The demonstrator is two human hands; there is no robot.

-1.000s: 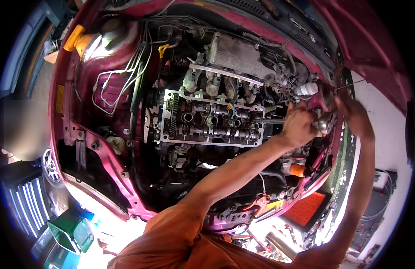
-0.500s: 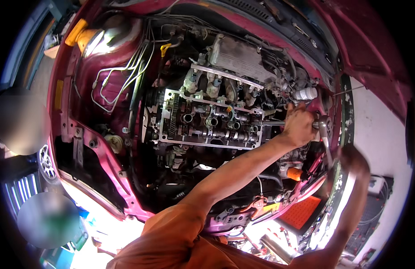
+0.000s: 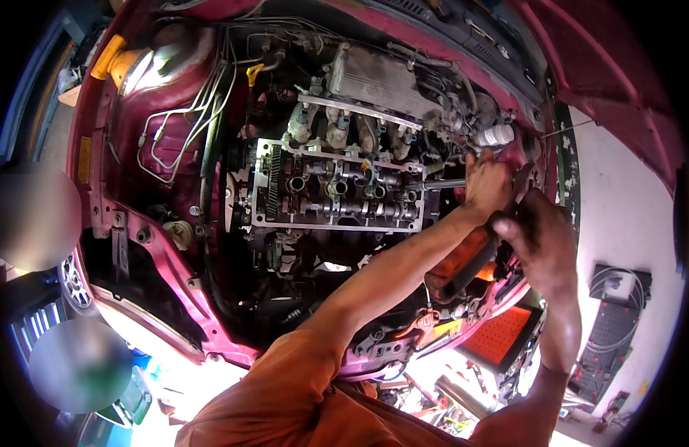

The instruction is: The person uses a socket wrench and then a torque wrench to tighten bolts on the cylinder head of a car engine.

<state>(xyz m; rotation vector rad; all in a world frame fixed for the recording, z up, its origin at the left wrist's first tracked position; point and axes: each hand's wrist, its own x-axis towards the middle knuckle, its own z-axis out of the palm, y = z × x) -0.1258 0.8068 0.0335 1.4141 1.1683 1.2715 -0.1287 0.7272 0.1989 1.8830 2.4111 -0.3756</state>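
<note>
My left hand point(image 3: 489, 185) is closed around the drive end of a long-handled ratchet wrench, at the right end of the engine. From that fist a steel extension bar point(image 3: 445, 184) runs left to the end of the open cylinder head point(image 3: 338, 226), where the camshafts point(image 3: 337, 190) lie exposed. My right hand point(image 3: 544, 235) is curled round the wrench just beside the left one, its thumb toward me. A dark, motion-smeared length point(image 3: 467, 272), seemingly the wrench handle, slants down and left from below that thumb. The bar's far tip is hidden.
A ribbed intake cover point(image 3: 381, 86) stands behind the head. A white-capped cylinder point(image 3: 495, 135) sits just beyond my left hand. Pink bodywork point(image 3: 192, 287) frames the bay. An orange work lamp point(image 3: 112, 58) shines at far left; a red tray point(image 3: 501, 333) lies at front right.
My right hand has swung inward and up, from out at the right to beside my left hand, and the wrench handle has turned with it. My left hand keeps its hold. The view has shifted slightly.
</note>
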